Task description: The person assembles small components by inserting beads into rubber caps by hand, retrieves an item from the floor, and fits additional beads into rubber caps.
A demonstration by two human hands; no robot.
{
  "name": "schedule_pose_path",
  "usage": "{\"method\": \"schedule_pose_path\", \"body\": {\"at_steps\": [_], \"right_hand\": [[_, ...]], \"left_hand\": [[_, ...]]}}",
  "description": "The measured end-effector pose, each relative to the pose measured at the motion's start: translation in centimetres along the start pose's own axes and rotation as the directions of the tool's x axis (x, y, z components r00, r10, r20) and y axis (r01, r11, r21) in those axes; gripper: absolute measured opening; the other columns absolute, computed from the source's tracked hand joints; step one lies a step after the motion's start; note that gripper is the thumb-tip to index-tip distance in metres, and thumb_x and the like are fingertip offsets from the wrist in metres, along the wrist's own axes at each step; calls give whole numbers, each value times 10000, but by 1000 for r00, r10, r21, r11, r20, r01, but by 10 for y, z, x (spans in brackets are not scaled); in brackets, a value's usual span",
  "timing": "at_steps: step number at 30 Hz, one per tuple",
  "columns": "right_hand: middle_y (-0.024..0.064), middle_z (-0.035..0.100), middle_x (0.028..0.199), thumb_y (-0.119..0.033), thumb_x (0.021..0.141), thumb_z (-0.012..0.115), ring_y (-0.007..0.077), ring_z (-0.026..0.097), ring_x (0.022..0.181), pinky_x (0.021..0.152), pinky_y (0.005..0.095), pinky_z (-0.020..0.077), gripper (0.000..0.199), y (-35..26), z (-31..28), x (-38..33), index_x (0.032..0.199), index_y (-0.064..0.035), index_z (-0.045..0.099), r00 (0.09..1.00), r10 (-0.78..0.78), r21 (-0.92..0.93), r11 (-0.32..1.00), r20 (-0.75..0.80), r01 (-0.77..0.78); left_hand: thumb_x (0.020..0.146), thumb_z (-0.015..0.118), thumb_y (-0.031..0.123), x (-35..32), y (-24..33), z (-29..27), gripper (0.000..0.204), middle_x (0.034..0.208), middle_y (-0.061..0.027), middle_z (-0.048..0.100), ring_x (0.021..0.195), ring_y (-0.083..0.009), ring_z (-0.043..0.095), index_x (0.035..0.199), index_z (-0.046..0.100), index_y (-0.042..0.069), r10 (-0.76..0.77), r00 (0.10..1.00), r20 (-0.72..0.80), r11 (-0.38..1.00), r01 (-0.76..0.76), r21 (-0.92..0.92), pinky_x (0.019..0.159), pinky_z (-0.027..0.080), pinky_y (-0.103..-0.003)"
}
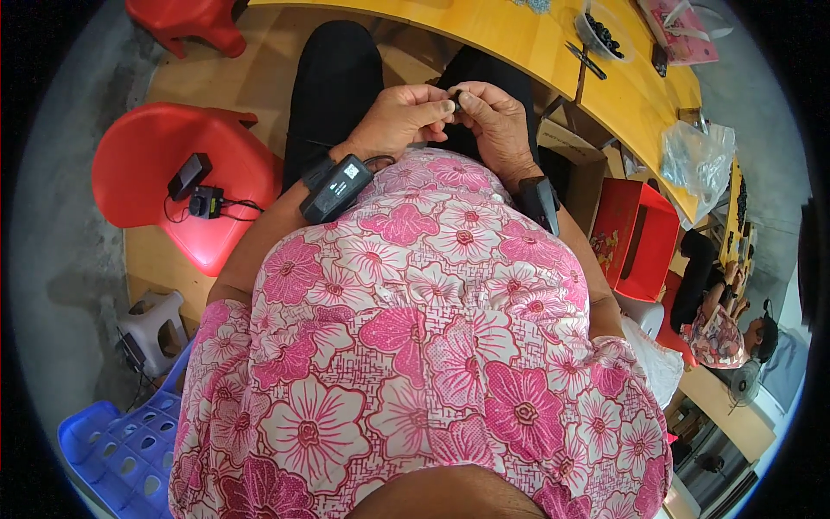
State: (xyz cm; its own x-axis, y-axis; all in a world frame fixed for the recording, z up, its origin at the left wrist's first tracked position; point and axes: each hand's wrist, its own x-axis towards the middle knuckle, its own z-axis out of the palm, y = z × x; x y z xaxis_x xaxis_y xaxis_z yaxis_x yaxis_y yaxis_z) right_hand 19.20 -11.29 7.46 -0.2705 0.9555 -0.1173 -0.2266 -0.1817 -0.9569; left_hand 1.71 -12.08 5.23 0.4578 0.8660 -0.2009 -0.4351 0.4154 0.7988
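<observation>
My two hands meet above my lap, close to the near edge of the yellow table. A small dark piece (456,100) sits pinched between the fingertips; its exact kind is too small to make out. My left hand (399,117) is closed, thumb and forefinger pressed on the piece from the left. From the right, my right hand (494,125) also closes on it with thumb and forefinger. On the table, a clear bowl (585,36) holds several small dark round pieces, and dark-handled scissors or pliers (586,60) lie beside it.
A red stool (130,164) at my left carries black electronic devices (206,201). At right are a plastic bag (700,160) on the table and a red box (635,238) below it. Another person (718,320) sits farther right. A blue plastic chair (121,458) stands lower left.
</observation>
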Motion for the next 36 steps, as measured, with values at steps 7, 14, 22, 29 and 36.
{"method": "schedule_pose_path", "body": {"at_steps": [7, 14, 22, 29, 36], "right_hand": [[57, 649, 861, -86, 879, 604, 127, 571, 721, 688, 254, 486, 174, 1, -5, 2, 1025, -2, 649, 998, 29, 190, 981, 60, -40], [51, 641, 847, -60, 870, 607, 123, 556, 705, 670, 241, 470, 176, -1, -5, 2, 1028, 2, 654, 999, 20, 182, 983, 35, -26], [43, 634, 844, -29, 855, 613, 112, 559, 698, 660, 221, 462, 160, -4, -4, 0, 1002, -8, 671, 1000, -9, 77, 997, -26, 11], [51, 615, 860, 13, 832, 623, 106, 573, 698, 650, 225, 478, 150, -8, 0, 0, 971, 4, 678, 986, -157, -112, 982, -45, 152], [52, 612, 873, 25, 826, 621, 95, 585, 696, 618, 204, 494, 163, -10, 5, -2, 969, -18, 688, 918, -393, -428, 822, 49, 375]], "left_hand": [[899, 590, 109, 2, -2, 0, 223, 864, -44, 619, 708, -89, 592, 1077, 584, -24, 74, 997, -35, 997, -73, 25, 690, 534, -249], [867, 622, 139, 2, 0, 5, 213, 792, 1, 633, 666, -34, 578, 1041, 638, 17, 148, 985, -92, 981, -135, 138, 589, 478, -162], [888, 603, 101, -1, 6, 7, 245, 882, -46, 636, 716, -76, 600, 1099, 590, -24, 140, 987, -80, 960, -115, 256, 669, 535, -226], [878, 619, 112, -4, 10, 11, 252, 884, -47, 642, 711, -70, 598, 1093, 597, -18, 155, 982, -112, 937, -110, 332, 660, 526, -210], [847, 659, 153, -3, 4, 9, 235, 777, 8, 630, 638, -27, 567, 1039, 637, 18, 232, 965, -123, 935, -187, 302, 548, 476, -157]]}}
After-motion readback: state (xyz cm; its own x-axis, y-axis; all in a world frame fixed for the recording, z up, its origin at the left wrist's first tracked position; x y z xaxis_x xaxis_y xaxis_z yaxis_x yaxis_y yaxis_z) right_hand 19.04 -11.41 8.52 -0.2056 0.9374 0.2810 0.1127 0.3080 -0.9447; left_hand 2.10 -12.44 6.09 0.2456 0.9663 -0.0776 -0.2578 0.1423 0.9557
